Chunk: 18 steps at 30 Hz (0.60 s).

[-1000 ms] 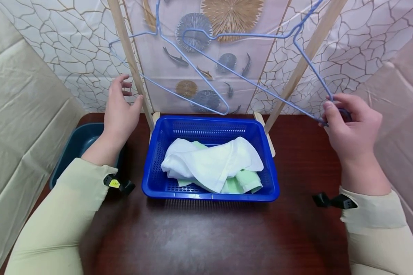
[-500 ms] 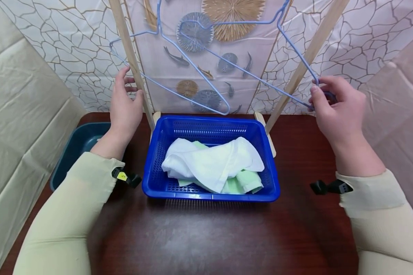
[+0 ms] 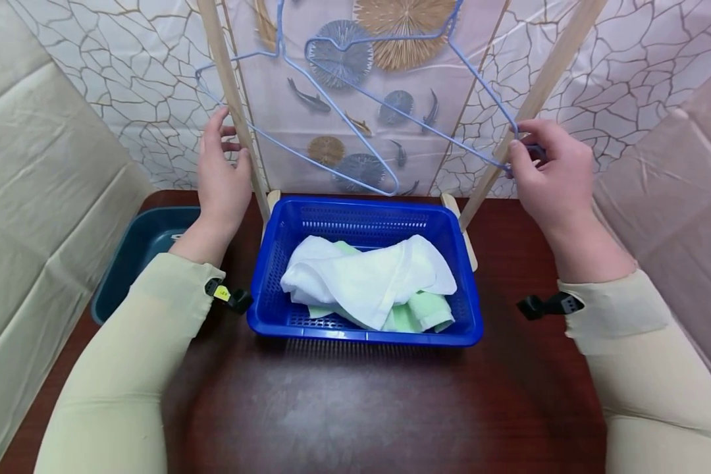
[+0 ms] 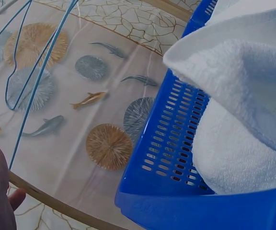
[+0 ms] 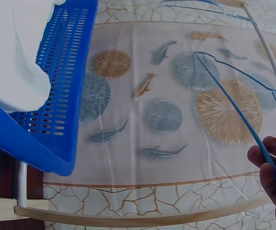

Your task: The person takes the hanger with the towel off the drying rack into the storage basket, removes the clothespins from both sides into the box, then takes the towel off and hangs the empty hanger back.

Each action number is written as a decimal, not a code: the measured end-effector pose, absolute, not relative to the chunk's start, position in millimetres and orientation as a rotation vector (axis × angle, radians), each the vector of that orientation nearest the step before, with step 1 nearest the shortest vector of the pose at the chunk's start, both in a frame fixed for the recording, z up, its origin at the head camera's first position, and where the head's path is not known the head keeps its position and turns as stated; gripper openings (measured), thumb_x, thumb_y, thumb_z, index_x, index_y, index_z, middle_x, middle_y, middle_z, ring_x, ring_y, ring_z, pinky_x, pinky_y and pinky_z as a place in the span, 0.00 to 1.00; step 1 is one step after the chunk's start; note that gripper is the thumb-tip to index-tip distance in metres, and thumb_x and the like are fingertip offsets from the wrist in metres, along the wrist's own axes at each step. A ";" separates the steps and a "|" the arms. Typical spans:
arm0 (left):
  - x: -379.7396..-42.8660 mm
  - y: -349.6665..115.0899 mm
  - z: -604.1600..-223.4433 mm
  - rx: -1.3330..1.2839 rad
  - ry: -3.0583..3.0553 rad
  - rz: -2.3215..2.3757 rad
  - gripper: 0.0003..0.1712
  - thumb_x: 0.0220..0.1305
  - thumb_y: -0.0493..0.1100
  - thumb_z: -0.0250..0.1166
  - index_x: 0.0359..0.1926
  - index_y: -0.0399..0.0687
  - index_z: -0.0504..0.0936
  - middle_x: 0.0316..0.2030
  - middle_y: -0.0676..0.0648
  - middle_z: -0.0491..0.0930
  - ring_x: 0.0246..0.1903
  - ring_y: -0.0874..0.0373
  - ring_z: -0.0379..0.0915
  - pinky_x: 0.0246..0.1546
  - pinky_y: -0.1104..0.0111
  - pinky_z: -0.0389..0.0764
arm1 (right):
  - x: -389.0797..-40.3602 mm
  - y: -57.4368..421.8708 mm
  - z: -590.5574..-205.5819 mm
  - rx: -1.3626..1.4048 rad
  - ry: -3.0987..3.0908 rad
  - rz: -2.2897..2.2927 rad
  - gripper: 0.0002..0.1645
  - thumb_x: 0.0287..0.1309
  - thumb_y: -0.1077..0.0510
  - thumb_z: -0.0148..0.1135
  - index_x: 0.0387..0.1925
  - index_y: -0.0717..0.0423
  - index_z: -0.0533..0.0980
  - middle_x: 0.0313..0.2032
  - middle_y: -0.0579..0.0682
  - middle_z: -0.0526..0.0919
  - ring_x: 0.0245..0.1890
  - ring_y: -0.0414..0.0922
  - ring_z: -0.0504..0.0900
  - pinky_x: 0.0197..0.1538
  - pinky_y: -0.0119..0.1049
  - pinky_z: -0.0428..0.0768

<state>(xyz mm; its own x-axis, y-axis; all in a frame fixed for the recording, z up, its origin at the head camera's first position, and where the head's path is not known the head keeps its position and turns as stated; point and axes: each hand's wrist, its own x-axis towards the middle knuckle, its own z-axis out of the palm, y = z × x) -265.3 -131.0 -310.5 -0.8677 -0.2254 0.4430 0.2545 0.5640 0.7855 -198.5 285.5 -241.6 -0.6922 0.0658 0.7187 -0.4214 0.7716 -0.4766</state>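
My right hand (image 3: 551, 171) pinches the lower right corner of a blue wire hanger (image 3: 482, 82), whose top runs up out of the head view. In the right wrist view the fingers (image 5: 272, 179) curl at that hanger's wire (image 5: 246, 120). A second blue wire hanger (image 3: 332, 102) hangs on the left. Beside the left wooden post (image 3: 228, 92), my left hand (image 3: 222, 174) is raised with loosely bent fingers, right at the lower left part of that second hanger. Below both hangers, a blue plastic basket (image 3: 364, 337) holds a white towel (image 3: 367, 276) over a light green cloth (image 3: 432, 309).
A dark teal basin (image 3: 121, 263) stands at the left, partly behind the left forearm. The right wooden post (image 3: 545, 79) rises behind the right hand. A patterned sheet (image 3: 403, 151) covers the back, over a dark reddish-brown tabletop (image 3: 379, 408).
The right hand has moved left and up, sliding its hanger left toward the other one. The left hand has risen slightly and shifted right. Basket and towel stay put.
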 end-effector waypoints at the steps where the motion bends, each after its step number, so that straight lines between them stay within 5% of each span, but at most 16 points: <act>1: -265.5 -130.6 -310.9 -0.023 -2.295 -1.265 0.35 0.67 0.43 0.52 0.66 0.80 0.49 0.59 0.55 0.65 0.51 0.64 0.67 0.46 0.69 0.77 | -199.3 285.0 -242.8 0.271 -2.206 0.813 0.14 0.58 0.55 0.55 0.44 0.54 0.80 0.27 0.42 0.80 0.20 0.21 0.73 0.26 0.15 0.70; 5: -266.2 -130.0 -312.4 -0.011 -2.304 -1.258 0.35 0.67 0.43 0.52 0.66 0.81 0.48 0.59 0.55 0.64 0.52 0.64 0.67 0.46 0.70 0.77 | -202.4 283.7 -247.8 0.296 -2.214 0.800 0.15 0.58 0.55 0.56 0.46 0.52 0.80 0.29 0.53 0.83 0.21 0.20 0.73 0.28 0.15 0.70; 18: -268.5 -130.7 -318.2 -0.004 -2.319 -1.248 0.31 0.68 0.46 0.51 0.66 0.79 0.51 0.57 0.54 0.66 0.52 0.64 0.67 0.49 0.70 0.75 | -203.7 285.9 -259.0 0.312 -2.280 0.715 0.17 0.60 0.50 0.55 0.48 0.49 0.79 0.30 0.52 0.84 0.22 0.18 0.70 0.31 0.13 0.69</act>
